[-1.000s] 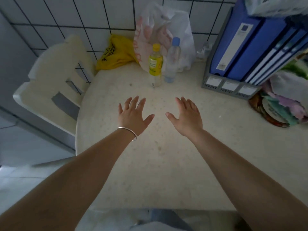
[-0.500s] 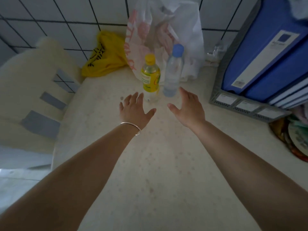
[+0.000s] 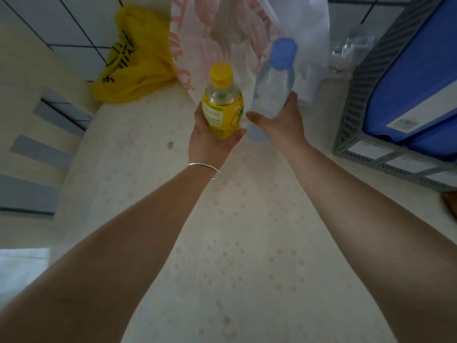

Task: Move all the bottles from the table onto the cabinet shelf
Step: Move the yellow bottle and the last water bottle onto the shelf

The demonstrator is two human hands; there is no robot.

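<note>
White tiles stand behind the speckled table (image 3: 222,256). I see my left hand (image 3: 210,142) wrapped around the yellow bottle (image 3: 222,105) and my right hand (image 3: 282,120) around the clear bottle (image 3: 272,90), both near the table's far edge. The two bottles almost touch, so I think they may knock together. The labels are too blurred to read.

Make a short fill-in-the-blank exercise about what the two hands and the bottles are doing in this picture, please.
1. The left hand grips the bottle with the ____ cap.
2. The right hand grips the clear bottle with the ____ cap.
3. A thin bracelet sits on the ____ wrist.
4. Left of the yellow bottle, a ____ bag lies by the tiled wall.

Missing words: yellow; blue; left; yellow
</note>
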